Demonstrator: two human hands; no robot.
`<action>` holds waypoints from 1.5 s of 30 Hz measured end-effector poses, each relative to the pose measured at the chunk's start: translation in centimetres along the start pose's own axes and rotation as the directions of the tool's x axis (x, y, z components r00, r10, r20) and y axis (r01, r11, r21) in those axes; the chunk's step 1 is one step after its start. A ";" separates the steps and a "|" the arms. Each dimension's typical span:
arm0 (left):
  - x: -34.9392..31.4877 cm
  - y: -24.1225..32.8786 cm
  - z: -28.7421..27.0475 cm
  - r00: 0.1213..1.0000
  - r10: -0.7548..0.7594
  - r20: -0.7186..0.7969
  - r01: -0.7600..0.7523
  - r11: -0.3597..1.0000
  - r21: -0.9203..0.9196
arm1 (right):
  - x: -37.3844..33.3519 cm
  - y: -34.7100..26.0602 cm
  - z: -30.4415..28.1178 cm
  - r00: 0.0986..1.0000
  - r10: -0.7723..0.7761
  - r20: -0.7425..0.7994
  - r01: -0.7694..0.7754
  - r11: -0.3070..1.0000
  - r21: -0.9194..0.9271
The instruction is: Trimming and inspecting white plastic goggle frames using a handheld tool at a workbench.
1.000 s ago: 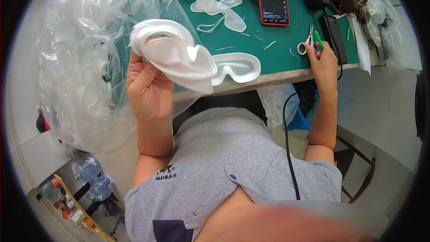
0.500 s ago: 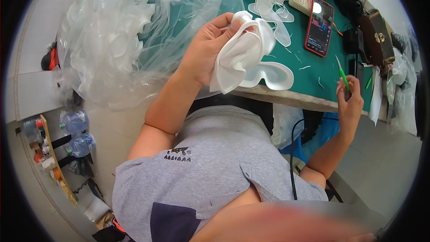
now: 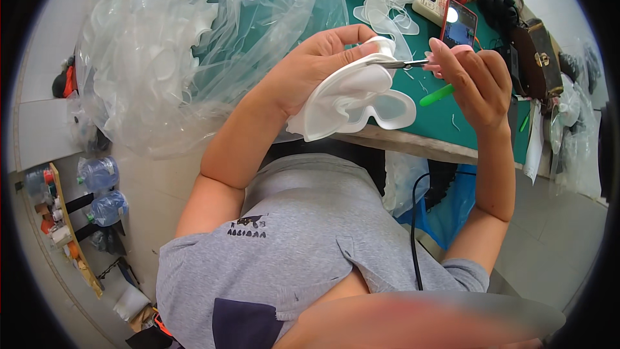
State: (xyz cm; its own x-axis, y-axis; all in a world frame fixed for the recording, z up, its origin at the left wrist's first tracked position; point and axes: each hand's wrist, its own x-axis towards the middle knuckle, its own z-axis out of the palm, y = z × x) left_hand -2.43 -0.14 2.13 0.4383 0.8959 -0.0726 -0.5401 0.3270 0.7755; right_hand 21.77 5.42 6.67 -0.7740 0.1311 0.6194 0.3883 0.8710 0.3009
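Note:
My left hand point(image 3: 323, 58) grips a soft white goggle-shaped mask piece point(image 3: 342, 94) by its upper edge, above the table's front edge. My right hand point(image 3: 475, 81) is closed on what look like small scissors, with pinkish handles around the fingers. Their metal blades point(image 3: 403, 64) reach to the upper rim of the mask piece, near my left fingertips. A green handle point(image 3: 437, 95) also sticks out below my right fingers; the rest of that tool is hidden. Another white goggle-shaped piece point(image 3: 395, 111) shows beside the held one, near the table edge.
Clear plastic bags point(image 3: 148, 58) with white pieces cover the left of the green table mat point(image 3: 452, 116). Thin translucent pieces point(image 3: 384, 10) lie at the back. A red-cased phone point(image 3: 460, 22) leans by a cream device point(image 3: 429, 5). A brown case point(image 3: 541, 58) stands at right.
My right hand has moved up and left from the table's right side, bringing the blades to the mask piece. My left hand has tilted the piece slightly.

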 end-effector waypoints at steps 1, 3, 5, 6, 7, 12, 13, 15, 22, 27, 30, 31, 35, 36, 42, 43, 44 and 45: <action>0.2 0.1 -0.1 0.999 -0.033 -0.004 0.033 0.999 0.000 | -0.1 0.4 0.2 0.999 -0.037 0.004 0.037 0.999 -0.031; 0.8 -0.1 -0.8 0.999 -0.046 0.012 0.046 0.999 0.000 | -0.2 1.0 0.5 0.999 -0.047 0.006 0.047 0.998 -0.034; 1.3 -0.2 -1.3 0.998 -0.060 0.028 0.060 0.998 0.000 | -0.3 1.4 0.9 0.998 -0.057 0.008 0.058 0.998 -0.036; 1.5 -0.1 -1.3 0.996 -0.081 0.036 0.082 0.997 -0.017 | -0.3 1.5 1.0 0.997 -0.080 0.021 0.081 0.995 -0.060; 1.7 -0.1 -1.4 0.993 -0.104 0.050 0.106 0.994 -0.034 | -0.3 1.7 1.0 0.994 -0.099 0.037 0.102 0.991 -0.086; 2.4 0.0 -2.2 0.987 -0.149 0.065 0.152 0.988 -0.039 | 0.4 2.2 2.0 0.991 -0.126 0.034 0.128 0.990 -0.063; 2.6 0.0 -2.4 0.984 -0.159 0.075 0.163 0.985 -0.061 | 0.5 2.3 2.2 0.991 -0.133 0.032 0.135 0.989 -0.059; 2.7 0.1 -2.9 0.982 -0.173 0.078 0.178 0.982 -0.061 | 0.7 2.2 2.6 0.990 -0.140 0.029 0.141 0.988 -0.060; 1.9 0.8 -3.8 0.974 -0.203 0.102 0.212 0.973 -0.087 | 1.1 1.5 3.5 0.989 -0.143 0.029 0.145 0.987 -0.068; 1.4 0.9 -4.4 0.972 -0.219 0.091 0.227 0.970 -0.088 | 1.2 1.1 4.0 0.985 -0.172 0.017 0.173 0.980 -0.096; 1.4 0.8 -4.4 0.969 -0.228 0.100 0.237 0.967 -0.093 | 1.4 0.8 3.9 0.985 -0.169 0.026 0.171 0.982 -0.085; 1.4 0.6 -4.4 0.969 -0.227 0.094 0.237 0.966 -0.103 | 1.5 0.7 3.8 0.986 -0.157 0.049 0.160 0.985 -0.063; 1.3 0.4 -4.6 0.971 -0.220 0.094 0.229 0.969 -0.097 | 1.5 0.5 4.0 0.989 -0.135 0.060 0.137 0.990 -0.041; 1.3 0.4 -4.5 0.972 -0.217 0.092 0.226 0.968 -0.107 | 1.4 0.6 4.0 0.990 -0.131 0.060 0.133 0.990 -0.039; 1.1 0.5 -4.5 0.973 -0.222 0.055 0.226 0.970 -0.090 | 1.4 0.4 4.1 0.991 -0.119 0.062 0.121 0.992 -0.032; 1.1 0.5 -4.5 0.974 -0.223 0.040 0.226 0.970 -0.089 | 1.5 0.3 4.1 0.991 -0.120 0.062 0.122 0.992 -0.033; 1.0 0.5 -4.6 0.974 -0.222 0.039 0.224 0.970 -0.089 | 1.5 0.3 4.2 0.991 -0.121 0.062 0.124 0.992 -0.032; 1.0 0.6 -4.7 0.974 -0.220 0.050 0.224 0.970 -0.092 | 1.4 0.3 4.3 0.991 -0.115 0.066 0.117 0.993 -0.029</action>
State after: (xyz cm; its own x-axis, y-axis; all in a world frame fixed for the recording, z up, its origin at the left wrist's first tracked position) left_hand -5.67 2.34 -0.43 0.5820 0.7856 -0.2101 -0.4919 0.5457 0.6784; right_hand 18.66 7.87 4.54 -0.8449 0.0615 0.5315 0.3098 0.8661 0.3923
